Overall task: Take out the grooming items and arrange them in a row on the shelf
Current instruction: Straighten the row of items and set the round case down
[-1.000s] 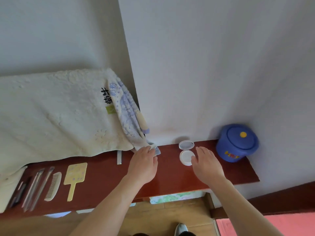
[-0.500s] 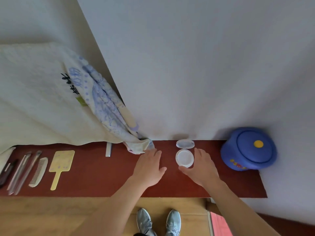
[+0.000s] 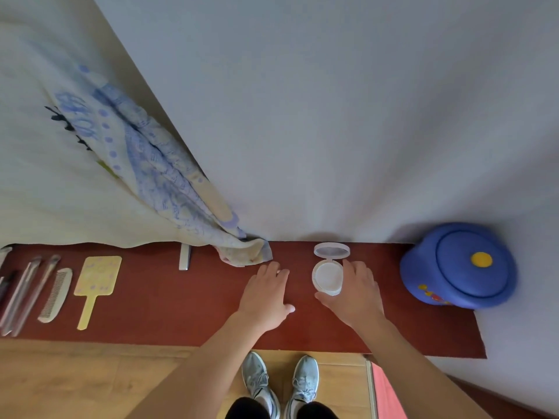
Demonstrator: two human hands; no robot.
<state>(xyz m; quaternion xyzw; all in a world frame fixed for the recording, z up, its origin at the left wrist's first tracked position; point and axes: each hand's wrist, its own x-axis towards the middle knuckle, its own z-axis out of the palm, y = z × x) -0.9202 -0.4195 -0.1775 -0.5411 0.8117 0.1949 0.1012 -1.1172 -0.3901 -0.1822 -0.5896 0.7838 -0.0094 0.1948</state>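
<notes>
Your right hand [image 3: 354,293] is just right of the frame's centre. Its thumb lies under the lower edge of the open white compact [image 3: 328,276] and its fingers curve along the compact's right side, cupping it. The compact lies on the red-brown shelf [image 3: 181,303], with its round lid tipped up toward the wall. Your left hand [image 3: 266,294] rests flat on the shelf just left of it, fingers straight and close together, thumb out, holding nothing. A blue lidded pot [image 3: 459,267] stands at the far right. Toward the left edge, a yellow hand mirror [image 3: 95,282], a comb [image 3: 56,294] and thin long-handled tools [image 3: 27,288] lie side by side. Your 2 grey shoes [image 3: 258,382] show at bottom centre.
</notes>
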